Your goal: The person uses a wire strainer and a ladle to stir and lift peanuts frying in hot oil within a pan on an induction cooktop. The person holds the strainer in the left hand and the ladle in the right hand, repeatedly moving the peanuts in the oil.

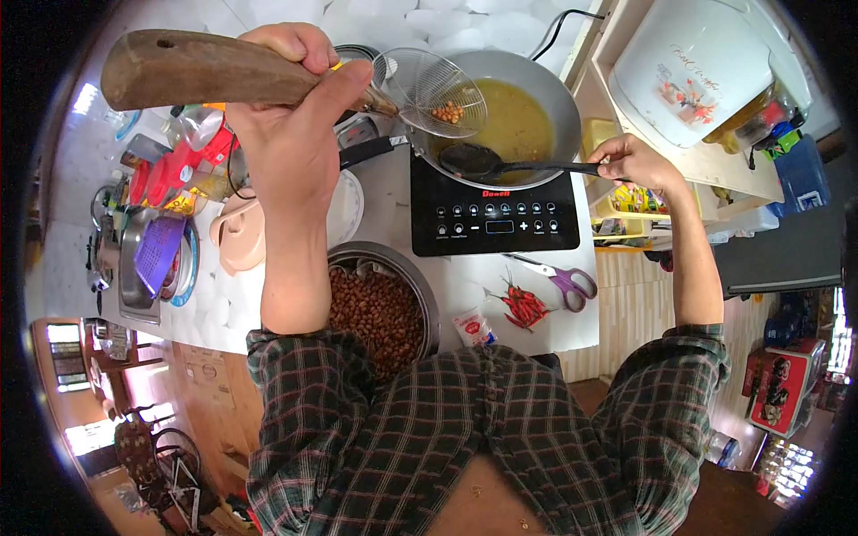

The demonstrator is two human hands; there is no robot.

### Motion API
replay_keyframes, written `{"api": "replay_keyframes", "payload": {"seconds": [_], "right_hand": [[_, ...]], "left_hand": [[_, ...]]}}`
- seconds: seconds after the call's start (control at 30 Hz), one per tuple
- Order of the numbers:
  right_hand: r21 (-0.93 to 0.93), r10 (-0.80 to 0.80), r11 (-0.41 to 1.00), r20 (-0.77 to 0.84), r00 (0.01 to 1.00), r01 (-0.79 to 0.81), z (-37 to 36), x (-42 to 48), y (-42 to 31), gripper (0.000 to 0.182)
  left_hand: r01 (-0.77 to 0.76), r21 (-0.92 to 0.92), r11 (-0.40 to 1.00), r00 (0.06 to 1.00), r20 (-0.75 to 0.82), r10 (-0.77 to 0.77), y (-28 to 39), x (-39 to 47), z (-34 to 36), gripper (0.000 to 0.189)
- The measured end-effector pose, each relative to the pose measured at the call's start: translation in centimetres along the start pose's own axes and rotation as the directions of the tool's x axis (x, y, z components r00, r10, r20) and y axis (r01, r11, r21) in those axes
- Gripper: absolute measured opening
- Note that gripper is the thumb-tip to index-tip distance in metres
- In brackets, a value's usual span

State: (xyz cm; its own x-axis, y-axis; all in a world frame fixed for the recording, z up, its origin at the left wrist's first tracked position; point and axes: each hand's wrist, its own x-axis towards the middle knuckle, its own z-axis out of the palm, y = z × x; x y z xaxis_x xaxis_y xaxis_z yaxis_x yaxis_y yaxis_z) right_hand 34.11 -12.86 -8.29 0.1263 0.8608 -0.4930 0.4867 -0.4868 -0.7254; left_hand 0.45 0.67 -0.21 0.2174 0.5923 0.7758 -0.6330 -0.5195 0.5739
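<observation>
My left hand grips the wooden handle of a wire skimmer. The skimmer's mesh basket is tilted over the left side of a grey wok, with a small cluster of brown peanuts in it. Yellowish oil covers the wok's bottom, with small bits in it. My right hand holds a black spoon by the end of its handle; its bowl is at the wok's near side. Beneath the wok is a black induction cooker.
A dark pot full of brown peanuts stands nearby. Red chilies, purple-handled scissors and a small packet lie on the counter. Left are a peach lid, a purple basket and a sink. A shelf stands right.
</observation>
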Motion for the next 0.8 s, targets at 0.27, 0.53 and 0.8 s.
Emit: {"api": "replay_keyframes", "payload": {"seconds": [0.27, 0.53, 0.8], "right_hand": [[-0.107, -0.117, 0.989, -0.124, 0.985, 0.104, -0.4, -0.8, 1.0, 0.02], [-0.332, -0.204, 0.939, -0.336, 0.92, 0.087, 0.4, -2.4, 0.6, 0.024], [-0.633, -0.394, 0.772, -0.41, 0.823, 0.054, 2.3, -2.6, -0.9, 0.024]], "left_hand": [[0.006, -0.021, 1.0, 1.0, -0.003, -0.006, 0.0, 0.0, -0.1, 0.039], [0.018, 0.046, 0.999, 1.0, 0.001, -0.019, 0.7, -0.3, 0.3, 0.038], [-0.009, 0.044, 0.999, 0.999, 0.035, 0.007, 0.6, 0.3, 0.4, 0.037]]}}
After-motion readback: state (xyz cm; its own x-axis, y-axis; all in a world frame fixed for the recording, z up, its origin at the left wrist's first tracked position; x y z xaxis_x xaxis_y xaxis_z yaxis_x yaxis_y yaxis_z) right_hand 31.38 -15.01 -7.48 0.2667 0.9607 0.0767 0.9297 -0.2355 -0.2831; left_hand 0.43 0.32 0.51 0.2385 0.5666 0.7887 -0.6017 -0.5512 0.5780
